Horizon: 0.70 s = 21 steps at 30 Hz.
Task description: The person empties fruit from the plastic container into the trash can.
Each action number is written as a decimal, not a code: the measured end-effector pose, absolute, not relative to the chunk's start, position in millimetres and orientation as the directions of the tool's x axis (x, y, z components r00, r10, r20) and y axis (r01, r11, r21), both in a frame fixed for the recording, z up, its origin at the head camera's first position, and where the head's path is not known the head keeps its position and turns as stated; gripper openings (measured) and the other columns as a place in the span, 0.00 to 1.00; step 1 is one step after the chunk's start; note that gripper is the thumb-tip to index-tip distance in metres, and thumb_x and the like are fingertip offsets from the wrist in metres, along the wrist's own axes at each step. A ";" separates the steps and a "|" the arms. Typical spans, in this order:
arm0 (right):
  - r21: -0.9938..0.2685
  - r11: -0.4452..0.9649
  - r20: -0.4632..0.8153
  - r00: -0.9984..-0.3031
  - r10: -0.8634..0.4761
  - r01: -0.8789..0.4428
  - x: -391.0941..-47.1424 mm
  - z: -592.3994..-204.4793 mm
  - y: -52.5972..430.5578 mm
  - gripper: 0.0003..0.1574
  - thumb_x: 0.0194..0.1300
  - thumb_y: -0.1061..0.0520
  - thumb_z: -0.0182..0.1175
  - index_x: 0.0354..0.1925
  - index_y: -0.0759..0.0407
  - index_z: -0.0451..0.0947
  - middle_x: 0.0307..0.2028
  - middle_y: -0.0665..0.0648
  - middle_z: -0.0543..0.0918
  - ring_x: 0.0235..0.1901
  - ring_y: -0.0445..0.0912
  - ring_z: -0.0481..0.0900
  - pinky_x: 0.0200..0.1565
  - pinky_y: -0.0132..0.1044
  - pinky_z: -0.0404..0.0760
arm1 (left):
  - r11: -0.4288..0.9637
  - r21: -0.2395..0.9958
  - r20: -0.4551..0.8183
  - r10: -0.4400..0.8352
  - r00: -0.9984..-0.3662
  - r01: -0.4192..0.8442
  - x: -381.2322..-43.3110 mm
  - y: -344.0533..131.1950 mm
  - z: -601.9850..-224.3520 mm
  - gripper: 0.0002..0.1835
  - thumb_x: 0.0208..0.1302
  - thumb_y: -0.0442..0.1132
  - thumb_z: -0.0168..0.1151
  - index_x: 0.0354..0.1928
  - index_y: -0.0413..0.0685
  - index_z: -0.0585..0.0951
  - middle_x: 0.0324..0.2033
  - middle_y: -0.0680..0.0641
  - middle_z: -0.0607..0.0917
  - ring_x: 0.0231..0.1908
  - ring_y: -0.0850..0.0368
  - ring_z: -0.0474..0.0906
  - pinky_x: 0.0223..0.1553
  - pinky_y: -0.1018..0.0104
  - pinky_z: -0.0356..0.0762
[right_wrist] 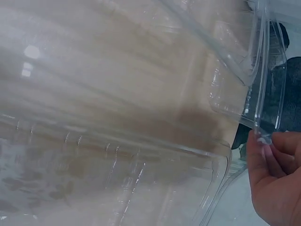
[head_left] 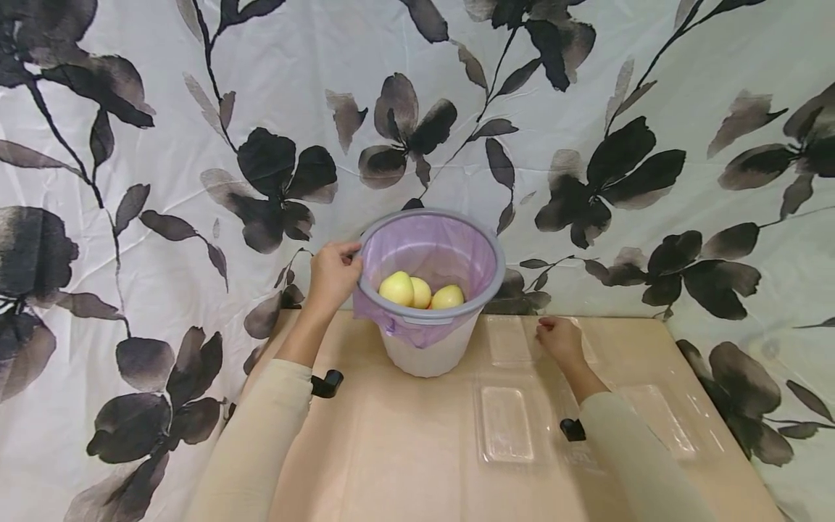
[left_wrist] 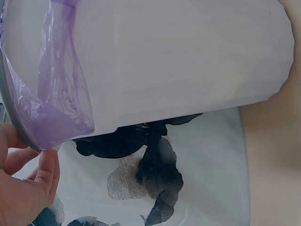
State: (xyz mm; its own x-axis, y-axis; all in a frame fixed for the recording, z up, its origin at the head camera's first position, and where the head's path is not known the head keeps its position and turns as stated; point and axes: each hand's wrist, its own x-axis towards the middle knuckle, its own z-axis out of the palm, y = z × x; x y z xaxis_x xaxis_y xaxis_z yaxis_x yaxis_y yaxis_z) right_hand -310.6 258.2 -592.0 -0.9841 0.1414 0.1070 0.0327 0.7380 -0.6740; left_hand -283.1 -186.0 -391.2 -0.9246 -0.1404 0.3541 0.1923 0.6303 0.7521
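Observation:
A white bin with a grey rim stands at the table's back edge, lined with a thin purple bag folded out over the rim. Three yellow-green apples show inside it. My left hand pinches the rim and bag on the bin's left side; the left wrist view shows the thumb and fingers at the rim. Right of the bin, my right hand pinches the edge of a clear plastic container between thumb and fingertips.
More clear plastic packaging lies on the tan table, including a rectangular container in front of my right hand. Behind the table hangs a white floral curtain, close to the bin's back. Black wrist mounts sit at both cuffs.

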 end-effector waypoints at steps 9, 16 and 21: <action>-0.592 0.806 0.114 -0.989 0.094 0.008 -306.1 -578.8 253.9 0.22 0.70 0.60 0.58 0.56 0.73 0.81 0.50 0.72 0.87 0.53 0.68 0.83 0.56 0.61 0.80 | 0.616 0.761 0.352 -0.130 -0.927 0.203 -280.8 -187.9 -390.4 0.17 0.66 0.32 0.63 0.56 0.37 0.86 0.50 0.35 0.85 0.45 0.43 0.84 0.43 0.55 0.82; -0.652 0.757 0.185 -0.978 0.097 -0.048 -299.2 -551.3 250.0 0.21 0.73 0.58 0.57 0.56 0.70 0.82 0.49 0.70 0.88 0.52 0.65 0.85 0.54 0.58 0.82 | 0.611 0.765 0.355 -0.137 -0.925 0.203 -282.7 -192.9 -389.6 0.17 0.67 0.35 0.65 0.57 0.40 0.86 0.48 0.37 0.86 0.45 0.44 0.85 0.44 0.54 0.82; -0.648 0.748 0.284 -0.957 0.061 -0.145 -286.5 -528.0 252.0 0.21 0.76 0.55 0.57 0.58 0.68 0.82 0.51 0.71 0.87 0.50 0.66 0.86 0.52 0.60 0.83 | 0.586 0.767 0.409 -0.131 -0.903 0.262 -279.9 -204.7 -396.5 0.18 0.67 0.38 0.66 0.57 0.40 0.86 0.51 0.38 0.85 0.47 0.43 0.86 0.50 0.51 0.85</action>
